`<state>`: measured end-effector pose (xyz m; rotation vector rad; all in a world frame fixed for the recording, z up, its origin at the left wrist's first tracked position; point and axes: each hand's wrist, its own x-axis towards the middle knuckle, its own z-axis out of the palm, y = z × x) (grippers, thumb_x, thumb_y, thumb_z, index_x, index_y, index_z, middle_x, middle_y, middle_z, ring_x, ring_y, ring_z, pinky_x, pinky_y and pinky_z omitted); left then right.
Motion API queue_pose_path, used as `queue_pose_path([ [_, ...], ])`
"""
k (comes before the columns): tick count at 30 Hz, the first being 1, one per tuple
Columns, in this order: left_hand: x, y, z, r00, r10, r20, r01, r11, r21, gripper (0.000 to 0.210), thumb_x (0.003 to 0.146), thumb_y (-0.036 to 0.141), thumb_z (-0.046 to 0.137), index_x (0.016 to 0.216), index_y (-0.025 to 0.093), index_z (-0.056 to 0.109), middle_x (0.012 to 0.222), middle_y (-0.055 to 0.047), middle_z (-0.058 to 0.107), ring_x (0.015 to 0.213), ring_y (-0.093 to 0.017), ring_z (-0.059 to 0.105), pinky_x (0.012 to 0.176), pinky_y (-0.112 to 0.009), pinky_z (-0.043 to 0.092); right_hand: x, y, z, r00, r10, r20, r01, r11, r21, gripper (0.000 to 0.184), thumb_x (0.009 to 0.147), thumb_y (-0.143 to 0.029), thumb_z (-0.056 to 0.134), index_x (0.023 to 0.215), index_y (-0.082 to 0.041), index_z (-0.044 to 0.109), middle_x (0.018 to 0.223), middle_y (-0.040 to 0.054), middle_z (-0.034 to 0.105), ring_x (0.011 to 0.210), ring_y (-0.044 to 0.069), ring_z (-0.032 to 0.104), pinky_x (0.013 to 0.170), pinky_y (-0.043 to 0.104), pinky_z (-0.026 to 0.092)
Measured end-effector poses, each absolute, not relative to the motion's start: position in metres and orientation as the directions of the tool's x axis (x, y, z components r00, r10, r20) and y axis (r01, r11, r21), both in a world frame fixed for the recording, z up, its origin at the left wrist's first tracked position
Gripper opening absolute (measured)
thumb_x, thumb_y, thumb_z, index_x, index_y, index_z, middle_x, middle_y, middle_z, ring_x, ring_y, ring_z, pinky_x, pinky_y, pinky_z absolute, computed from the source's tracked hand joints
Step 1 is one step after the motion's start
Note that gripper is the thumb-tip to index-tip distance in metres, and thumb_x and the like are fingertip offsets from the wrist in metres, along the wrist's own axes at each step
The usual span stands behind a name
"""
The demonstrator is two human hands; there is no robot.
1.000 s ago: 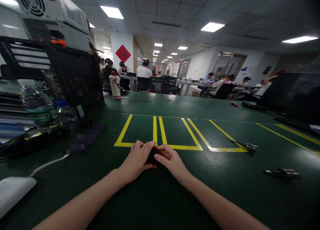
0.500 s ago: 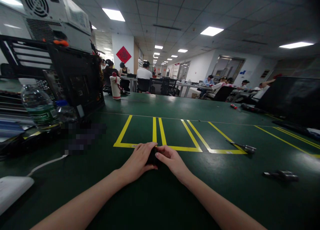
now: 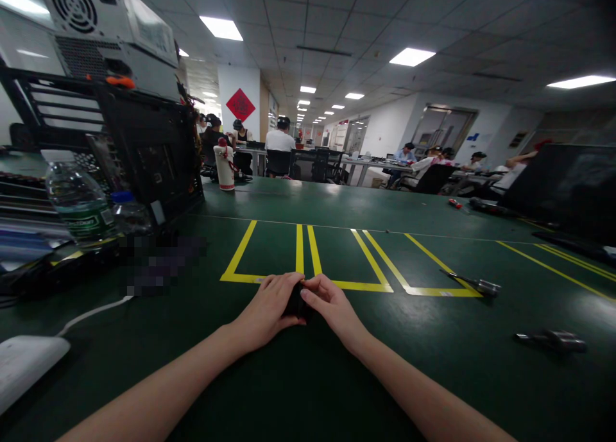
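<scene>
A small black object (image 3: 297,304) is held low over the green table, mostly hidden by my fingers; its kind does not show. My left hand (image 3: 272,304) is closed around its left side, thumb below and fingers over the top. From the other side, my right hand (image 3: 332,304) pinches at its right upper edge with thumb and bent fingers. Just beyond both hands run strips of yellow tape (image 3: 269,280) stuck on the table.
At right lie two screwdriver-like metal tools, one on the tape (image 3: 481,287) and one nearer (image 3: 553,340). A black computer case (image 3: 158,160), a water bottle (image 3: 79,201) and a white box with a cable (image 3: 36,358) stand left. A pale cup (image 3: 225,167) is farther back. People sit beyond.
The view has shifted slightly, so the surroundings sit a little farther right. Both hands stay around the black object, with hardly any visible movement.
</scene>
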<state>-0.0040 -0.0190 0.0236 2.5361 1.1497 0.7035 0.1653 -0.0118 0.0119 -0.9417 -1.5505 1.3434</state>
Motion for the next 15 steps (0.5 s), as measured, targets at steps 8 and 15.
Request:
queue_pose_path([
  [8, -0.0041, -0.0148, 0.0135, 0.548, 0.749, 0.372, 0.636, -0.662, 0.397, 0.065, 0.07, 0.027, 0.064, 0.121, 0.025, 0.026, 0.122, -0.005, 0.044, 0.112, -0.025, 0.042, 0.094, -0.047, 0.032, 0.1678, -0.0054, 0.006, -0.382, 0.923, 0.055, 0.038, 0.075, -0.996, 0.025, 0.073, -0.032, 0.057, 0.092, -0.017, 0.053, 0.092, 0.0035, 0.056, 0.092, 0.018, 0.053, 0.086, 0.035, 0.04],
  [15, -0.0044, -0.0151, 0.0181, 0.569, 0.745, 0.349, 0.628, -0.667, 0.4, 0.06, 0.072, 0.03, 0.062, 0.12, 0.025, 0.027, 0.12, -0.005, 0.045, 0.11, -0.025, 0.044, 0.093, -0.047, 0.034, 0.1696, -0.0114, 0.0085, -0.444, 0.885, 0.14, -0.065, 0.124, -0.99, 0.022, 0.07, -0.025, 0.061, 0.089, -0.021, 0.05, 0.093, 0.0005, 0.055, 0.093, 0.016, 0.053, 0.085, 0.034, 0.042],
])
